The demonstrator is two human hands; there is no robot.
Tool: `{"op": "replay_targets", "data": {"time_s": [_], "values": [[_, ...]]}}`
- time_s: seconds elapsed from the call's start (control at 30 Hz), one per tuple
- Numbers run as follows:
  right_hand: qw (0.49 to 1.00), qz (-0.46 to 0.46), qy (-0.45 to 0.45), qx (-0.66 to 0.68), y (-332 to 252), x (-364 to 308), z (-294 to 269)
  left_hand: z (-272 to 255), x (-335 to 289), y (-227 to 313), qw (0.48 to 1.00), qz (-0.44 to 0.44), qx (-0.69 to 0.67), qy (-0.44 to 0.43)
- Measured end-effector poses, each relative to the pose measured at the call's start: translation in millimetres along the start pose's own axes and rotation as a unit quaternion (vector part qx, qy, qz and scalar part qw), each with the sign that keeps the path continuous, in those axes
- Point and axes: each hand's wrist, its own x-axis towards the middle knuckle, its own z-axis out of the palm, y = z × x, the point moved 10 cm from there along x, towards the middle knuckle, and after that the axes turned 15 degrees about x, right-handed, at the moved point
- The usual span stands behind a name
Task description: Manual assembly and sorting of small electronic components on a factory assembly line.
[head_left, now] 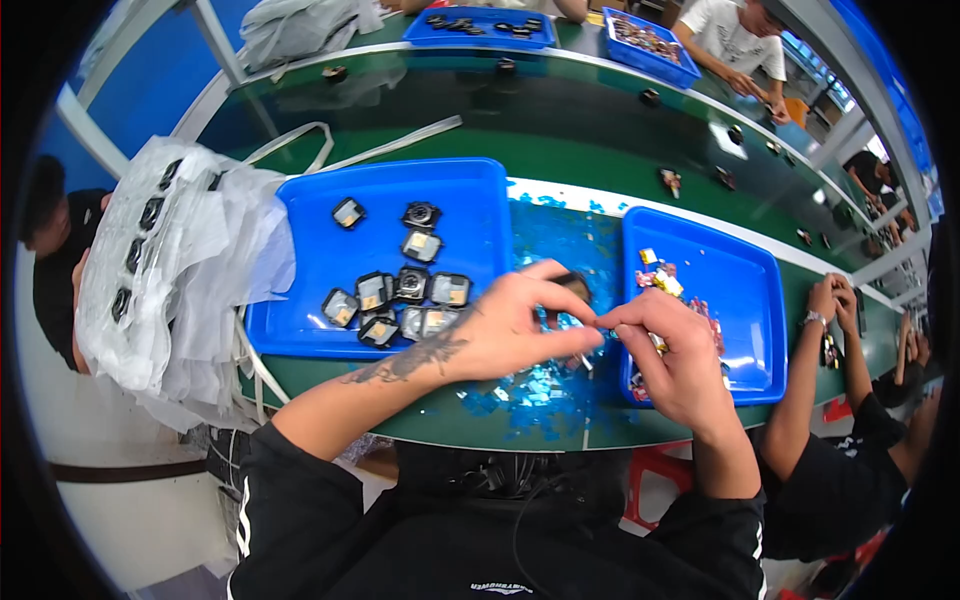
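We have both hands together over the near edge of the green bench. Our left hand [520,325] holds a small dark component [572,288] between thumb and curled fingers, while our right hand [672,350] pinches with thumb and forefinger narrowed to a tip right at that piece; whether a scrap of film sits in the pinch we cannot tell.

Judging by how things lie, we are partway through. The left blue tray [310,210] carries a loose cluster of square black modules [395,295], some face up with a pale centre, more than a dozen at a glance. The right blue tray [750,300] holds only a small heap of mixed coloured bits [668,282] along its left side, the rest of it bare. Between the trays, under our hands, a scatter of blue film flakes [545,385] covers the bench, which suggests many pieces have already been peeled. To the far left a crumpled white plastic sheet [180,270] has more black modules lying in rows, seemingly not yet handled.

The surface is a long green conveyor belt [560,130] curving away to the far right, with single small parts dotted along it. Further blue trays [480,25] stand on its far side. Other people work there, and one seated just right of us has an arm [815,370] raised to the bench.
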Motion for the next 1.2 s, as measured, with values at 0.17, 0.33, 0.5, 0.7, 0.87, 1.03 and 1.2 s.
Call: {"op": "replay_targets", "data": {"time_s": [0.17,0.33,0.5,0.7,0.87,1.03,1.2], "values": [[0.982,0.071,0.09,0.149,20,7,5,3,-3,-2,0.995,0.011,-0.094,0.01],[0.962,0.097,0.128,0.221,35,8,13,-6,-11,-25,0.988,-0.027,-0.111,0.104],[0.979,0.085,0.133,0.127,37,17,19,-11,-17,-20,0.984,-0.033,-0.114,0.132],[0.965,-0.17,0.085,-0.181,-24,7,42,-14,-13,-34,0.986,-0.037,-0.059,0.149],[0.993,0.083,0.085,-0.015,32,10,24,-1,-11,-46,0.963,-0.073,-0.235,0.105],[0.963,0.074,0.074,0.249,54,6,30,17,-13,-43,0.952,-0.12,-0.28,0.013],[0.932,0.02,0.165,0.322,51,-2,9,-13,-12,-27,0.959,-0.036,-0.226,0.165]]}}
